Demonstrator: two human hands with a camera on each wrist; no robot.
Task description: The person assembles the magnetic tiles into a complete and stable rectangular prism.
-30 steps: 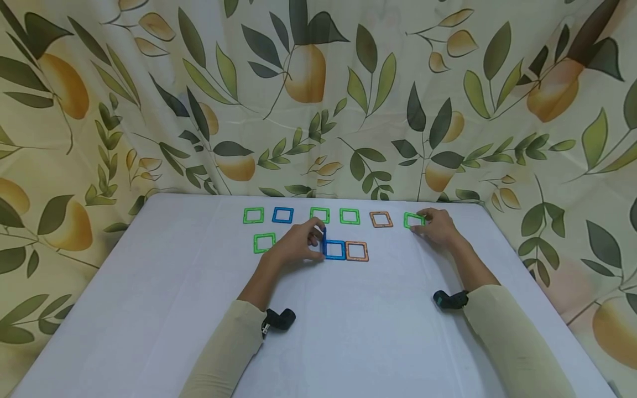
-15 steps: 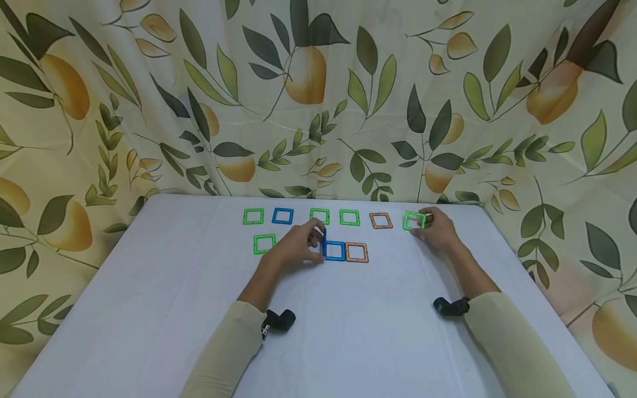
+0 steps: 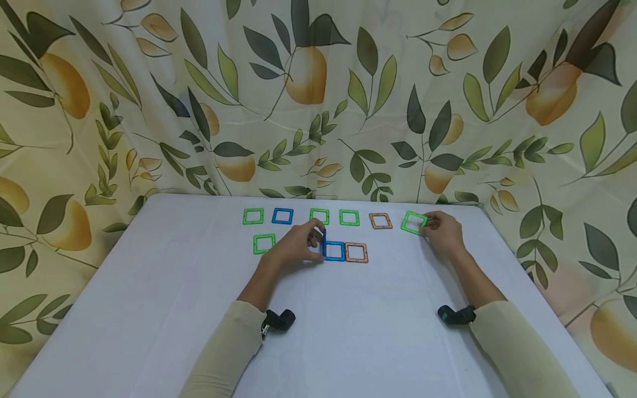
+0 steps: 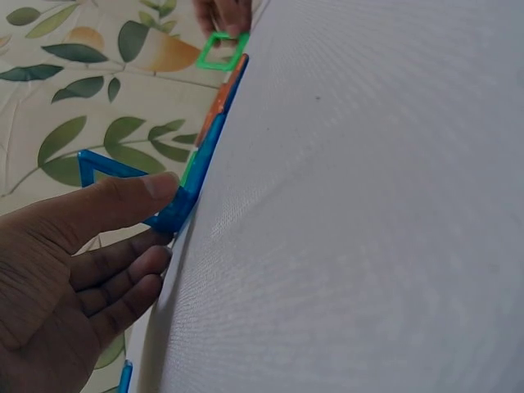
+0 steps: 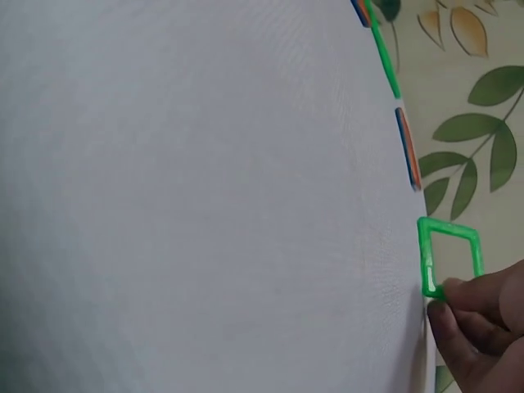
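Observation:
My left hand [image 3: 298,241] grips a blue square magnetic tile [image 3: 324,243] that stands upright at the left edge of a flat blue tile [image 3: 335,258]. In the left wrist view the thumb presses on this upright blue frame [image 4: 115,166] near its lower corner. An orange tile [image 3: 356,260] lies flat against the flat blue one's right side. Over at the right, my right hand [image 3: 444,232] pinches a green square tile [image 3: 405,220] by one corner. The right wrist view has that green frame [image 5: 426,254] tilted up between thumb and fingers.
Along the back lie separate tiles: green [image 3: 253,223], blue [image 3: 282,222], a partly covered green [image 3: 319,209], another green [image 3: 349,224] and orange [image 3: 380,227]. One more green tile [image 3: 256,245] sits left of my left hand. A patterned curtain [image 3: 368,155] hangs behind the white table [image 3: 348,342].
My right hand has raised the green tile from the back row and tilted it, drawing back slightly to the right. The left hand has stayed in place with the upright blue tile.

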